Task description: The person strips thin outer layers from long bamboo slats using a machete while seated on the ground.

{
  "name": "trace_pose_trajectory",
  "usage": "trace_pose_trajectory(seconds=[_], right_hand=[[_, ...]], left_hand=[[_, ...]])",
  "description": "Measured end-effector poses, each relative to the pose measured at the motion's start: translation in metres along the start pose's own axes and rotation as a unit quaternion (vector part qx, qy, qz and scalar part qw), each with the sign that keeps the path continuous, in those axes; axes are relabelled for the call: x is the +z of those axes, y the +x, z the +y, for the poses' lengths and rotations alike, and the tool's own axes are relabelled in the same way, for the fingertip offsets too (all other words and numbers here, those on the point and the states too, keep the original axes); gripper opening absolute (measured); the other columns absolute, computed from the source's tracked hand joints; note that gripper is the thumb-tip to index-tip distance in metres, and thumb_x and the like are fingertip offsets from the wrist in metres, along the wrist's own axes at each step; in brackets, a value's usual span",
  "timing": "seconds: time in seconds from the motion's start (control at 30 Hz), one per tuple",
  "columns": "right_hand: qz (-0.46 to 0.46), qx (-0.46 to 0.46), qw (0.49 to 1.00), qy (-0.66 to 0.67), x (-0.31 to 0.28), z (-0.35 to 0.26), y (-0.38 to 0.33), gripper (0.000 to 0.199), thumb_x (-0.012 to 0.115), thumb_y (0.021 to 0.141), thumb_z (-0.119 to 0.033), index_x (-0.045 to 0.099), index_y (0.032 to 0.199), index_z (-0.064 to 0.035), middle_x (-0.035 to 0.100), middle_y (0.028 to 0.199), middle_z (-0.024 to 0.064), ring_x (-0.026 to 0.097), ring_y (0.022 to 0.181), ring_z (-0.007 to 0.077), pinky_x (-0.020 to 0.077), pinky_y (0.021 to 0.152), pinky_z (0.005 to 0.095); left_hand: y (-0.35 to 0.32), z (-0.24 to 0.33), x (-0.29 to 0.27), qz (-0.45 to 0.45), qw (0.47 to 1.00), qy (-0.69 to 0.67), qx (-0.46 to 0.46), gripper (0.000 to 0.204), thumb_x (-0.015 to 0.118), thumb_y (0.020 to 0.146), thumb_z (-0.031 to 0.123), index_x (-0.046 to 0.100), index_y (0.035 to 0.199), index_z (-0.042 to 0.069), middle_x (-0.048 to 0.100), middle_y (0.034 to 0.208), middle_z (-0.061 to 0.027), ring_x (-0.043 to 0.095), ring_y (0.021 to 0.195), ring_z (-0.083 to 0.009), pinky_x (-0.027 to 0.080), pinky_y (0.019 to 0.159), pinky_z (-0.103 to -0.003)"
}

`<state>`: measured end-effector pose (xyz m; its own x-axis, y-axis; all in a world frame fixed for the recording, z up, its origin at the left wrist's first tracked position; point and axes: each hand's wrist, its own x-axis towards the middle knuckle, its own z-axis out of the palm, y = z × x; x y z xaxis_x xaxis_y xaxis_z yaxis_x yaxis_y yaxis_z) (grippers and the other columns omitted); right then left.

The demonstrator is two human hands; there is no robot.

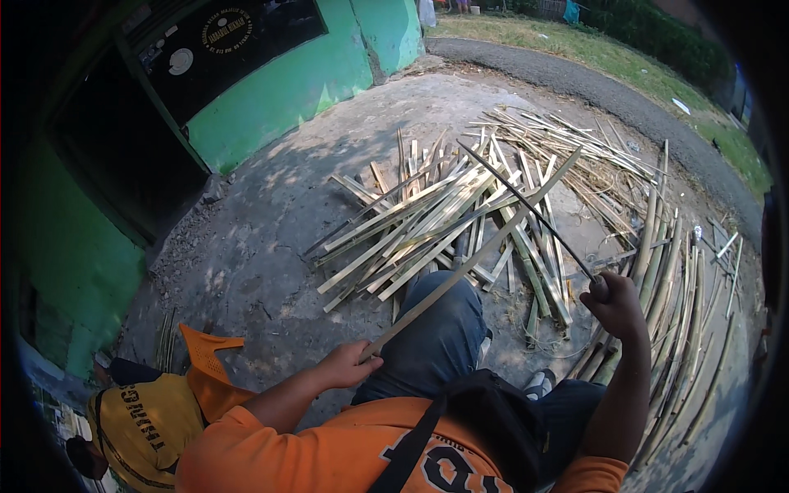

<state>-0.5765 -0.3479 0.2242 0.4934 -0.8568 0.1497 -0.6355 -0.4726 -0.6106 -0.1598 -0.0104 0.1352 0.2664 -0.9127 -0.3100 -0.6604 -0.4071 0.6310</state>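
My left hand [349, 364] is closed around the near end of a long, pale bamboo strip [472, 261]. The strip slants up and away to the right, passing over my bent knee. In my right hand [618, 306] is the handle of a long-bladed knife [561, 238]. Its thin dark blade points up and to the left, crossing the strip near its far part. Whether blade and strip touch I cannot tell. Beyond my knee lies a loose pile of split bamboo strips [427, 218], stacked at many angles.
Thinner slats [559, 140] lie behind the pile. Long bamboo poles [678, 304] lie at the right. A person in a yellow shirt [148, 419] is at lower left, by an orange plastic chair [215, 361]. A green wall [255, 123] borders the concrete, with a path [559, 74] beyond.
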Motion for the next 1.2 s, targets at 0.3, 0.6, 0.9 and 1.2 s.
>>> trace_pose_trajectory(seconds=[0.3,0.6,0.9,1.2], right_hand=[[-0.042,-0.124,0.986,-0.106,0.053,-0.056,-0.001,0.029,0.079,0.082,-0.033,0.066,0.084,-0.0067,0.067,0.072,0.0191,0.069,0.074,0.0434,0.0543,0.068,0.0528],[-0.073,-0.101,0.990,-0.064,0.070,-0.014,0.009,0.025,0.078,0.083,-0.030,0.070,0.089,-0.0075,0.069,0.075,0.0196,0.069,0.075,0.0433,0.0553,0.069,0.0522],[-0.054,-0.120,0.986,-0.103,0.056,-0.039,0.004,0.027,0.081,0.081,-0.028,0.068,0.086,-0.0044,0.069,0.076,0.0216,0.069,0.076,0.0444,0.0548,0.068,0.0514],[-0.068,-0.026,0.992,-0.103,0.061,-0.017,0.014,0.025,0.072,0.089,-0.029,0.066,0.087,-0.0046,0.069,0.079,0.0222,0.069,0.080,0.0452,0.0544,0.072,0.0530]], left_hand=[[-0.003,0.031,0.010,0.063,0.997,0.013,-0.037,0.035,0.075,0.096,0.036,0.066,0.103,0.003,0.067,0.079,-0.0086,0.066,0.069,-0.0204,0.050,0.065,-0.035],[0.007,0.031,0.018,-0.006,0.999,-0.030,0.014,0.037,0.076,0.096,0.038,0.067,0.102,0.003,0.071,0.085,-0.0136,0.069,0.077,-0.0265,0.054,0.072,-0.038],[0.007,0.016,0.024,0.039,0.995,-0.046,0.080,0.066,0.041,0.108,0.061,0.064,0.101,0.000,0.067,0.081,-0.0209,0.069,0.080,-0.0408,0.053,0.071,-0.045],[0.018,0.022,0.020,0.078,0.996,-0.031,0.044,0.069,0.040,0.108,0.063,0.061,0.097,-0.001,0.067,0.083,-0.0242,0.068,0.085,-0.0469,0.052,0.074,-0.049]])
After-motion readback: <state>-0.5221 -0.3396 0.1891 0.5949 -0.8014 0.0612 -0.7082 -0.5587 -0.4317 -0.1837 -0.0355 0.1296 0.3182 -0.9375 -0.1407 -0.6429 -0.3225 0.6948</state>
